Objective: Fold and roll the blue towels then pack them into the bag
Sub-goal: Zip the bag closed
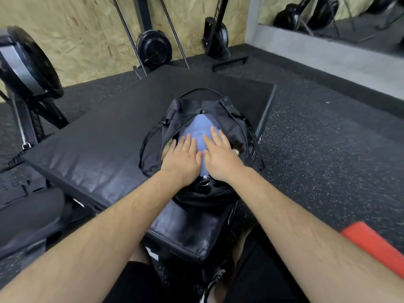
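A black bag lies unzipped on a black padded block in the middle of the view. A blue towel fills its opening. My left hand lies flat on the towel's left side with straight fingers. Beside it, my right hand presses flat on the towel's right side. The two thumbs nearly touch over the towel. A metal ring on the bag shows just below my wrists.
The padded block stands on dark speckled rubber floor. Rowing machines lean against the wooden wall behind, another fan wheel at the left. A red pad lies at the lower right. A mirror is at the upper right.
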